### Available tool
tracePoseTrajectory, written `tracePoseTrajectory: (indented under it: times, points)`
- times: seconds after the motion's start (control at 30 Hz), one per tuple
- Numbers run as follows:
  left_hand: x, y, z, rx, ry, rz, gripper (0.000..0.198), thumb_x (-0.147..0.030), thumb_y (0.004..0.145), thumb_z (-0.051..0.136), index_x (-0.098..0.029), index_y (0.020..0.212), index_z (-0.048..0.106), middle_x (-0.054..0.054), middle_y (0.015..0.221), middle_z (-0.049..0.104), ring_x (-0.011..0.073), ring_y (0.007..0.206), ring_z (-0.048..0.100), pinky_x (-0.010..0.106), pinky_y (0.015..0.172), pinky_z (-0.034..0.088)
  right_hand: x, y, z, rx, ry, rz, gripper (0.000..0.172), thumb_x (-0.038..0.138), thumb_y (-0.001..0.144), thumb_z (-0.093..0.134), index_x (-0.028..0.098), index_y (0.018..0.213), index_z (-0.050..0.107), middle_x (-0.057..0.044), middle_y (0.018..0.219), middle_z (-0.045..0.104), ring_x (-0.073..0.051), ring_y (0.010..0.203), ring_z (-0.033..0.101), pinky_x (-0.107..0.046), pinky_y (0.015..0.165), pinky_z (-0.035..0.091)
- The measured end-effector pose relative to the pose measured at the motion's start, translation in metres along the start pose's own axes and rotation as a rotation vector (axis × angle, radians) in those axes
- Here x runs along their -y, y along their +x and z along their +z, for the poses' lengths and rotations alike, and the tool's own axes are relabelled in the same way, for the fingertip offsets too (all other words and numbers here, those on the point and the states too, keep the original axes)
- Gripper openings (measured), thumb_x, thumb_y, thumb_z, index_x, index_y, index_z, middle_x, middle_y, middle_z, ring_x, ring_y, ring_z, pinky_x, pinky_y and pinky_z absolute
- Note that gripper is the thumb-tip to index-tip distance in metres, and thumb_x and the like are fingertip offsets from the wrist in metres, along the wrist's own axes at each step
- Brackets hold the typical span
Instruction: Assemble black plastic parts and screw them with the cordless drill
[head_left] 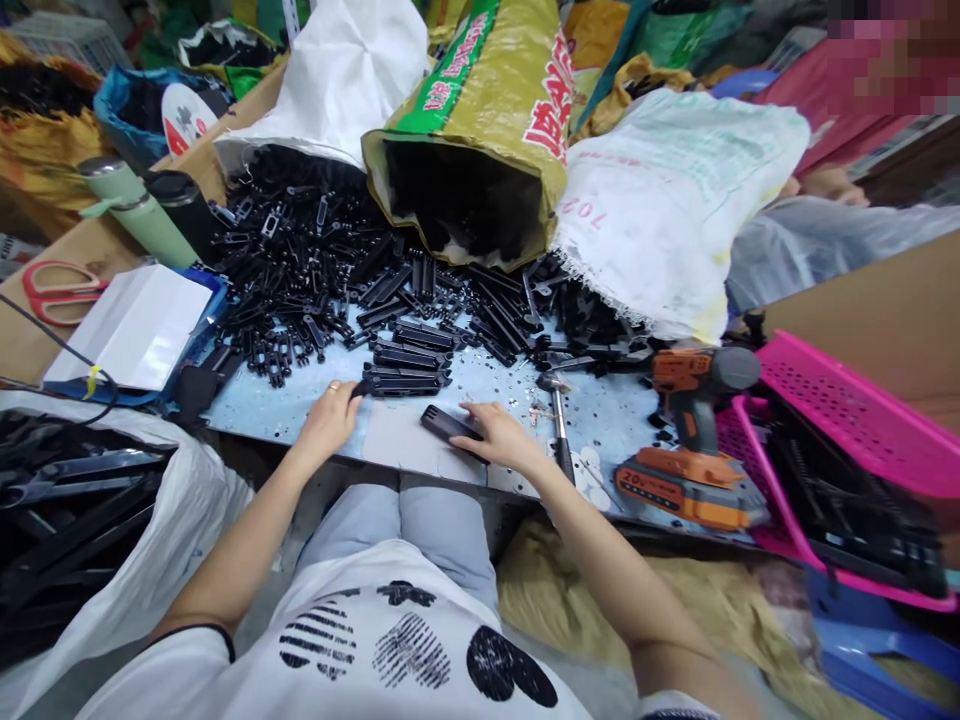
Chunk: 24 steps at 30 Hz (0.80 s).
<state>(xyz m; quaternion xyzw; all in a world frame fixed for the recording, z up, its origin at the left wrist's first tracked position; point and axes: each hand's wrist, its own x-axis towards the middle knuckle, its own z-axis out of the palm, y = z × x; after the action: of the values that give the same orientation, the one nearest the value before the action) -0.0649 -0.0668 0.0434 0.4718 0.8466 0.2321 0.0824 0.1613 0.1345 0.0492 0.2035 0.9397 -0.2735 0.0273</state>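
While the right grip (501, 437) closes thumb and fingers around one black bar (448, 424), the left grip (332, 417) pinches one small black piece (364, 388); whether that piece is separate from the stack it touches, I can't tell! Count along: two hands, two holds, and just beyond them, between the two, three rows of stacked bars (411, 370), packed too tightly to number.

Past the left grip sprawls a heap of loose black parts (300, 240), dozens of them, some slotted, some narrow. Three sacks lie behind: one plain white sack (360, 70), one shiny gold sack (480, 110) gaping wide, one woven white sack (667, 200) with a frayed edge.

Now right of the right grip: one hammer (559, 415), metal shaft, dark handle; then one orange-and-grey drill (697, 415), and farther out, pink basketwork (862, 410), perforated plastic, loaded with black pieces. Far left of the left grip, one pair of red scissors (67, 290), one pale green flask (154, 225), one black cup (180, 210).

Beneath it all, a pale blue worktop (607, 400), specked with dark bits, a smooth whitish patch (394, 430) between the grips. More stuffed bags crowd the room!
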Motion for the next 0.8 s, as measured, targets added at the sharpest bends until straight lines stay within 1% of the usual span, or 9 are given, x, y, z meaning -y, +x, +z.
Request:
tracePoseTrajectory:
  times: [0.1,0.2,0.27,0.33,0.4,0.5,0.6,0.73,0.8]
  points:
    - [-0.02,-0.007,0.014,0.004,-0.327,0.096,0.03,-0.026,0.091,0.039,-0.012,0.112,0.055,0.013,0.107,0.06,0.0223,0.102,0.058,0.035,0.088,0.047,0.007,0.004,0.007,-0.032,-0.091,-0.178,0.042,0.038,0.084,0.057,0.018,0.121,0.059,-0.012,0.113,0.06,-0.026,0.107,0.049,-0.042,0.095,0.035]
    - [-0.033,-0.01,0.026,-0.003,-0.53,-0.027,0.026,-0.028,0.09,0.043,-0.015,0.106,0.059,0.007,0.094,0.064,0.0191,0.091,0.061,0.032,0.081,0.049,0.013,0.01,0.007,-0.013,-0.125,-0.256,0.031,0.024,0.088,0.048,0.023,0.115,0.063,-0.009,0.118,0.059,-0.025,0.113,0.046,-0.043,0.1,0.03]
    - [-0.038,-0.01,0.032,-0.012,-0.606,-0.11,0.027,-0.032,0.088,0.047,-0.016,0.106,0.059,0.006,0.09,0.065,0.017,0.081,0.062,0.029,0.074,0.05,0.015,0.016,0.01,-0.137,-0.149,-0.045,0.034,0.031,0.091,0.045,0.02,0.119,0.061,-0.014,0.118,0.057,-0.028,0.112,0.046,-0.044,0.096,0.034]
    - [-0.041,-0.011,0.036,-0.008,-0.662,-0.155,0.031,-0.034,0.088,0.048,-0.016,0.11,0.058,0.006,0.09,0.065,0.0138,0.067,0.06,0.027,0.065,0.049,0.018,0.021,0.017,-0.284,-0.152,0.247,0.057,0.051,0.088,0.046,0.013,0.131,0.05,-0.02,0.113,0.056,-0.032,0.106,0.049,-0.043,0.088,0.039]
    - [-0.044,-0.012,0.039,-0.015,-0.695,-0.169,0.032,-0.036,0.088,0.048,-0.016,0.112,0.058,0.006,0.092,0.066,0.0112,0.058,0.057,0.026,0.059,0.048,0.02,0.023,0.027,-0.396,-0.136,0.411,0.082,0.065,0.081,0.048,0.01,0.141,0.036,-0.022,0.112,0.054,-0.034,0.103,0.051,-0.042,0.082,0.042]
    - [-0.045,-0.015,0.043,-0.064,-0.703,-0.137,0.031,-0.036,0.088,0.05,-0.018,0.111,0.059,0.007,0.096,0.067,0.0125,0.064,0.06,0.026,0.063,0.05,0.024,0.017,0.039,-0.503,-0.069,0.483,0.09,0.069,0.079,0.046,0.011,0.146,0.026,-0.021,0.11,0.053,-0.034,0.101,0.055,-0.04,0.079,0.044]
    - [-0.048,-0.016,0.048,-0.085,-0.699,-0.117,0.029,-0.036,0.088,0.052,-0.019,0.11,0.061,0.006,0.095,0.067,0.0155,0.077,0.063,0.027,0.069,0.051,0.032,0.01,0.044,-0.444,0.025,0.563,0.088,0.067,0.08,0.046,0.013,0.147,0.023,-0.021,0.11,0.055,-0.033,0.094,0.06,-0.04,0.079,0.044]
    - [-0.055,-0.014,0.057,-0.067,-0.696,-0.083,0.03,-0.037,0.087,0.053,-0.018,0.108,0.063,0.007,0.092,0.068,0.0173,0.081,0.064,0.029,0.071,0.053,0.049,0.015,0.051,-0.395,0.098,0.549,0.084,0.047,0.083,0.049,0.013,0.15,0.011,-0.022,0.12,0.054,-0.033,0.097,0.061,-0.043,0.082,0.046]
    - [-0.057,-0.012,0.058,-0.07,-0.693,-0.062,0.03,-0.036,0.088,0.053,-0.018,0.109,0.063,0.007,0.093,0.068,0.0179,0.082,0.064,0.031,0.072,0.053,0.055,0.019,0.058,-0.441,0.186,0.525,0.08,0.037,0.081,0.05,0.01,0.148,0.016,-0.02,0.121,0.056,-0.032,0.101,0.059,-0.044,0.086,0.045]
